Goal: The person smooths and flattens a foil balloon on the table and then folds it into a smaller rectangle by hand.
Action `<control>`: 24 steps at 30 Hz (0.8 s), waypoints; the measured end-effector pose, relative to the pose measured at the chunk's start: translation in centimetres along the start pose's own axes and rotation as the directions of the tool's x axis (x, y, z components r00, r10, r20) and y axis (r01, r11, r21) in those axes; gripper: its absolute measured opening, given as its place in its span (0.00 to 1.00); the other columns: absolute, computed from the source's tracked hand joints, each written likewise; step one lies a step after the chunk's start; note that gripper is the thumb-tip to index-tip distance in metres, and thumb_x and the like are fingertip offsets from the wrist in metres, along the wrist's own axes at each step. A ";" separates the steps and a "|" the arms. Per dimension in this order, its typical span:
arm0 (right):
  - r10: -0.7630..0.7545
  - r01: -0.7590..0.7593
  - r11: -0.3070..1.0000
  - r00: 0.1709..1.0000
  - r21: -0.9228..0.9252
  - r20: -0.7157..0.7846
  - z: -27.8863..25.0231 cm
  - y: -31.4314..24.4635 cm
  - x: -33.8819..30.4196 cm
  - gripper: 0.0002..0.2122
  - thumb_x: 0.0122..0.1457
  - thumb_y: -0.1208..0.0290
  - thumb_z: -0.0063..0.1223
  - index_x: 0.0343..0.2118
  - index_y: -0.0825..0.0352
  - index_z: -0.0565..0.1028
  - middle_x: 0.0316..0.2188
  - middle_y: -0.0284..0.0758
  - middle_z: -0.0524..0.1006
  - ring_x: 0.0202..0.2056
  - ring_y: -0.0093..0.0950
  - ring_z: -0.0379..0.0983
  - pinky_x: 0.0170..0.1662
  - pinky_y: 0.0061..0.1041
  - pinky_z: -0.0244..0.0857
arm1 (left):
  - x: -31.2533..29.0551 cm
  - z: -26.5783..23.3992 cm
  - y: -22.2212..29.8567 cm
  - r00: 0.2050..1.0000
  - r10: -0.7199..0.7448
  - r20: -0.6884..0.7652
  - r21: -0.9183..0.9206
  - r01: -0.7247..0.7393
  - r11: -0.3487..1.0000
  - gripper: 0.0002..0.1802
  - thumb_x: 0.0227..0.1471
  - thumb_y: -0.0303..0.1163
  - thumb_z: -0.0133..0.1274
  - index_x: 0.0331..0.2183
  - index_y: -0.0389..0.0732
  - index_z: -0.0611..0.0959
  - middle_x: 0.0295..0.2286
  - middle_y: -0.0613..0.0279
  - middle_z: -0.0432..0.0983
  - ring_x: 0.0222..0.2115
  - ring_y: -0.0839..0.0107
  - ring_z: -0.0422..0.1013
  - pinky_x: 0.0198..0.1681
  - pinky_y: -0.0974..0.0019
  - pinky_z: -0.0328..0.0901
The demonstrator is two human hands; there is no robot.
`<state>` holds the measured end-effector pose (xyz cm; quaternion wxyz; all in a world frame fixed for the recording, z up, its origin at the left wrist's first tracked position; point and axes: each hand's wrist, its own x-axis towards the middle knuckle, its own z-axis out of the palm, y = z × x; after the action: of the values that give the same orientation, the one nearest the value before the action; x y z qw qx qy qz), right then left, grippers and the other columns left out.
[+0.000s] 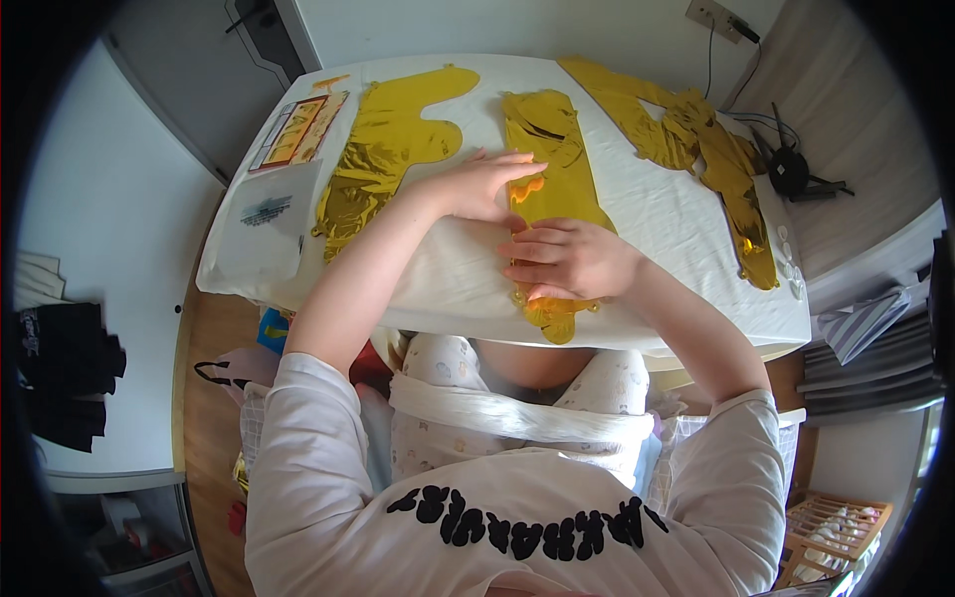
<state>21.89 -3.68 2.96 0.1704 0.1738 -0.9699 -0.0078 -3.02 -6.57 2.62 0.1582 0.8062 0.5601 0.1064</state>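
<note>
Left hand (485,189) and right hand (577,259) over long, shiny gold foil piece (565,191)

The left fingers stretch wide of the thumb at its left edge. The right fingers lie close together across its lower part; whether they pinch it, I cannot tell. Left of the fingers lies a broad, crinkled gold foil shape (403,124).

The person wears a loose white T-shirt (537,478) with short sleeves (308,398) ending toward 8 and 4 o'clock. Puffy black lettering (522,539) arcs across the chest at 6 o'clock. White bottoms (428,438), toward 7 and 5 o'clock, carry small scattered prints. Both forearms (366,269), the left hand (487,187) and the right hand (582,261) are bare.
</note>
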 end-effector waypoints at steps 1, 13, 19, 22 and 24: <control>0.008 -0.008 1.000 1.000 0.014 -0.006 0.0 0.1 0.0 0.17 0.66 0.56 0.52 0.51 0.59 0.80 0.55 0.33 0.75 0.55 0.32 0.72 0.60 0.36 0.65 | 0.0 -0.1 0.0 1.000 -0.001 0.006 -0.005 0.001 1.000 0.53 0.47 0.50 0.69 0.69 0.59 0.61 0.70 0.59 0.51 0.71 0.63 0.47 0.74 0.45 0.35; 0.153 -0.152 0.985 0.988 0.082 -0.003 -0.3 1.9 0.2 0.15 0.61 0.66 0.57 0.49 0.63 0.80 0.46 0.35 0.81 0.47 0.36 0.77 0.54 0.35 0.70 | 0.2 0.6 -0.5 1.000 0.017 -0.015 -0.010 -0.017 1.000 0.52 0.43 0.54 0.70 0.67 0.55 0.67 0.69 0.55 0.53 0.70 0.60 0.50 0.73 0.46 0.36; -0.120 0.106 0.976 0.991 -0.190 -0.066 0.1 2.2 0.9 0.17 0.53 0.71 0.56 0.47 0.61 0.80 0.38 0.29 0.80 0.43 0.28 0.77 0.49 0.29 0.72 | -0.2 0.7 -1.0 0.998 0.026 -0.062 -0.019 -0.027 0.999 0.51 0.42 0.48 0.72 0.66 0.53 0.69 0.68 0.56 0.55 0.69 0.61 0.52 0.73 0.51 0.42; -0.110 0.098 0.983 0.991 -0.154 -0.072 0.2 2.2 0.2 0.20 0.52 0.71 0.56 0.50 0.62 0.79 0.41 0.33 0.81 0.44 0.31 0.78 0.49 0.33 0.74 | 0.3 0.0 -0.2 0.996 0.007 -0.083 -0.120 -0.017 0.993 0.50 0.44 0.45 0.72 0.66 0.49 0.69 0.68 0.56 0.58 0.68 0.60 0.54 0.71 0.54 0.49; -0.090 0.080 0.989 0.993 -0.125 -0.077 0.4 2.1 0.1 0.21 0.52 0.72 0.56 0.51 0.62 0.79 0.40 0.34 0.81 0.44 0.31 0.79 0.49 0.34 0.74 | 0.4 -0.1 -0.5 0.995 -0.027 -0.093 -0.197 0.008 0.980 0.49 0.46 0.42 0.71 0.66 0.47 0.68 0.67 0.57 0.59 0.68 0.60 0.55 0.70 0.55 0.52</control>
<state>20.95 -1.71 2.82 0.2198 0.2044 -0.9515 -0.0669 -3.29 -5.99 2.49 0.2112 0.7757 0.5607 0.1982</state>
